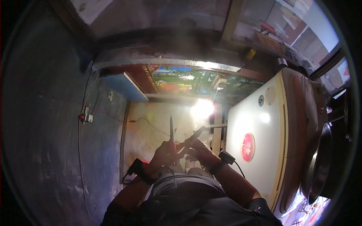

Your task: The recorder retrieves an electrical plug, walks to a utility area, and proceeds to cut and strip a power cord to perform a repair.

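In front of my body, my left hand [163, 155] is closed round a red-handled pointed blade [171, 130]; its tip points away from me. Whether it is a knife or one half of a pair of scissors cannot be made out. Close beside it, my right hand [201, 153] grips a dark, flat, elongated object [198, 133], which slants up to the right. The two held things come together or overlap near my fingers. Glare and shadow blur the fingertips there.
A white appliance [241, 116] with a round red sticker stands at my right, a dark pan [318, 165] beyond it. A bright lamp [203, 109] glares ahead. On the dark left wall [49, 124] hang cables and a socket [88, 118]. Each wrist wears a black cabled device.
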A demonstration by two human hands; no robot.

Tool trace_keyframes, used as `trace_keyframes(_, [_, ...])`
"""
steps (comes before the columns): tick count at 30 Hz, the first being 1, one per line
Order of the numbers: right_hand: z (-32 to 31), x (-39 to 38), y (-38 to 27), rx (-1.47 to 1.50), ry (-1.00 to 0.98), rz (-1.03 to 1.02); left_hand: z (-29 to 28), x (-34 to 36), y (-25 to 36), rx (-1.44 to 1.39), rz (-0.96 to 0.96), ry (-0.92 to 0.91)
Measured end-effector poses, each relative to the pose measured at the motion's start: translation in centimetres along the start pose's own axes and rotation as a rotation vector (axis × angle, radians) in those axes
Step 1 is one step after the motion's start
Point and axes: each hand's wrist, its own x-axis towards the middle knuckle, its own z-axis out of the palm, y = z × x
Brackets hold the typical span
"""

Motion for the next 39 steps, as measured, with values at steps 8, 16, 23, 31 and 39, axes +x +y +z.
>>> trace_keyframes(8, [0.3, 6.1, -2.5, -0.013, 0.16, -0.01, -5.3, 5.8, 5.6, 0.04, -0.173, 0.039])
trace_keyframes(16, [1.1, 9.9, -3.8, 0.033, 0.219, 0.029, -23.7, 13.9, 5.7, 0.165, 0.302, 0.304])
trace_keyframes(23, [0.1, 9.1, -0.7, 0.072, 0.355, 0.088, -34.7, 19.6, 12.4, 0.607, 0.44, 0.513])
trace_keyframes(31, [-1.3, 8.3, 0.3, 0.271, 0.508, 0.133, -37.1, 23.8, 13.9, 0.901, 0.413, 0.588])
trace_keyframes(39, [-1.8, 8.7, -0.1, 0.322, 0.501, 0.157, -38.0, 25.8, 12.4, 0.844, 0.508, 0.53])
